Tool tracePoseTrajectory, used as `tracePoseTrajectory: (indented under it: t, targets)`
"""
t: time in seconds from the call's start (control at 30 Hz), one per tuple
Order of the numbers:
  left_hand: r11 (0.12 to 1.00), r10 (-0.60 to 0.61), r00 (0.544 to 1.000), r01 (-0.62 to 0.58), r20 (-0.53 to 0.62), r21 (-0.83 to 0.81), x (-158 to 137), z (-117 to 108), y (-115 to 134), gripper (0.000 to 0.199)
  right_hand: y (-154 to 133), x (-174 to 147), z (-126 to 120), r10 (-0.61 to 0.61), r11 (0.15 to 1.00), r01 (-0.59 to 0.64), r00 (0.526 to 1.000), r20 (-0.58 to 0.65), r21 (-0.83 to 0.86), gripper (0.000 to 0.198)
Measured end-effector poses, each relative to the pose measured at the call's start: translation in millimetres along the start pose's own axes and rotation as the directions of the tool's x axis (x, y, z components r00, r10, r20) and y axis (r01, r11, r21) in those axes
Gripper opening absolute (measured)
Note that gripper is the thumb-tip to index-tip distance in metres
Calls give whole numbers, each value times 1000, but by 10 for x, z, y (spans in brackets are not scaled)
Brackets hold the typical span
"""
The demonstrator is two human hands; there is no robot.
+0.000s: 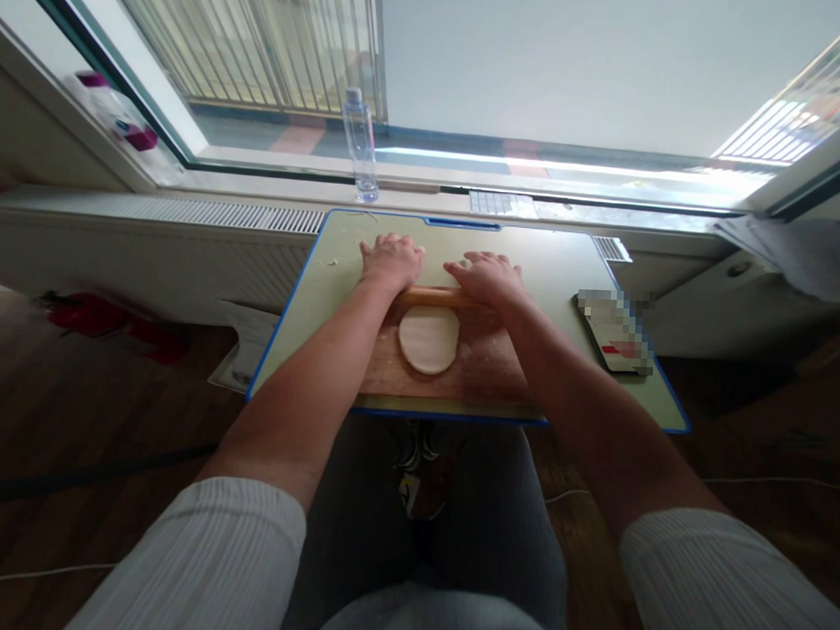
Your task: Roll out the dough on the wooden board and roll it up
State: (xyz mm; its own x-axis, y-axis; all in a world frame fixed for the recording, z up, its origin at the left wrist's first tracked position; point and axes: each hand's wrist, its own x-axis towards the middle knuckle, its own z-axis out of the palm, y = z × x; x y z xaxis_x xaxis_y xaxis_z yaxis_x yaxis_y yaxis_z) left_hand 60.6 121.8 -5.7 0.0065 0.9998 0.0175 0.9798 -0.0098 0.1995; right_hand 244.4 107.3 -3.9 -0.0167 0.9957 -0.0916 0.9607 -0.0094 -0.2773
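Observation:
A wooden rolling pin [438,297] lies crosswise on a brown wooden board [487,363]. My left hand [393,259] bears on its left end, palm down, with the fingers spread forward past the pin. On the other end rests my right hand [488,273], also palm down, its fingers stretched out and the thumb pointing inward. Neither hand is wrapped round the pin; its ends are hidden beneath my palms and wrists. Just nearer to me than the pin is a flat, roundish piece of pale dough [428,339] on the board.
The board sits on a pale green table with a blue rim [311,265]. A phone [609,331], partly pixelated, lies at the right. On the sill stand a clear bottle [361,147] and, leftward, a purple-capped bottle [120,112]. Papers [801,255] lie at right.

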Motion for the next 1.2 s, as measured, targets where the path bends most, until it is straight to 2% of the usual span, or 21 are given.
tracePoseTrajectory:
  t: [0.37,0.8,1.2]
  targets:
    - [1000,2,1000,-2,-1,-6,-121,-22,-8,57,15,-114,7,7,1000,-7,1000,-11,16,79]
    - [1000,17,1000,-17,-3,-1,-347,-53,-19,56,-26,-474,-4,-2,1000,2,999,-54,5,73]
    - [1000,3,1000,-3,-19,-8,-589,-68,-25,55,-38,-780,26,-42,996,34,994,-104,-77,69]
